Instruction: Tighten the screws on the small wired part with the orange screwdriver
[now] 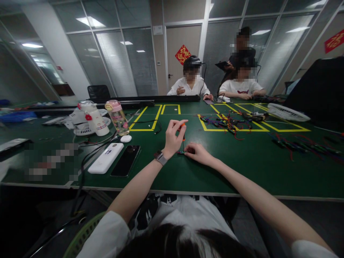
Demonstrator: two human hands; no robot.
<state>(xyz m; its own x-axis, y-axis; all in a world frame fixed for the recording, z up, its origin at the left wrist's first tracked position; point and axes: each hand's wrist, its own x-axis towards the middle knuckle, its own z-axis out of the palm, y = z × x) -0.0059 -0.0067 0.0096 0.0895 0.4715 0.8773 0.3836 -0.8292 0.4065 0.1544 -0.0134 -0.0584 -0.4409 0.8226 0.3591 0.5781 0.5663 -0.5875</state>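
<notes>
My left hand [174, 138], with a watch on the wrist, is closed around the orange and black handle of a screwdriver [184, 138]. The screwdriver stands upright, its thin shaft pointing down at a small greenish part [181, 153] on the table, which looks like a little circuit board. My right hand [198, 153] rests on the table to the right of the shaft, its fingers pinching the edge of that part. Whether the tip sits in a screw is too small to see.
On the left lie a black phone [125, 161], a white power bank [106, 158] and a white case [125, 138]; bottles [117, 116] stand behind them. Wired boards [228, 123] spread across the green table [172, 179] at right. Across it, people sit and one stands.
</notes>
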